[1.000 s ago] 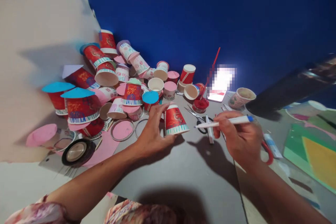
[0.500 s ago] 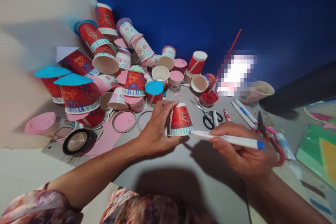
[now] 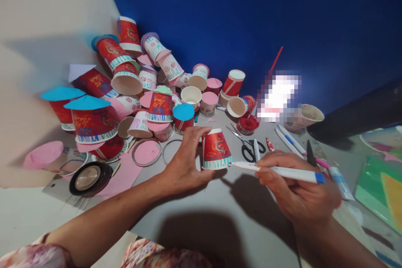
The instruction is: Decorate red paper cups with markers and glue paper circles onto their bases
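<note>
Nearest, a white marker [image 3: 279, 171] is being gripped in the right hand [image 3: 295, 190], its tip being pressed to the lower rim of an upturned red paper cup [image 3: 216, 149] — the cup is being steadied on the grey table [image 3: 220, 209] by the left hand [image 3: 185, 163]. Just beyond, black scissors [image 3: 248, 146] are lying; farther back, decorated cups [image 3: 150, 92] are being kept piled.

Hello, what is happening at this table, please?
A person is decorating paper cups. The left hand steadies a red cup, upside down on the grey table. The right hand holds a white marker, its tip at the cup's rim, where there are blue strokes. Many decorated cups lie piled behind, and black scissors lie close by.
</note>
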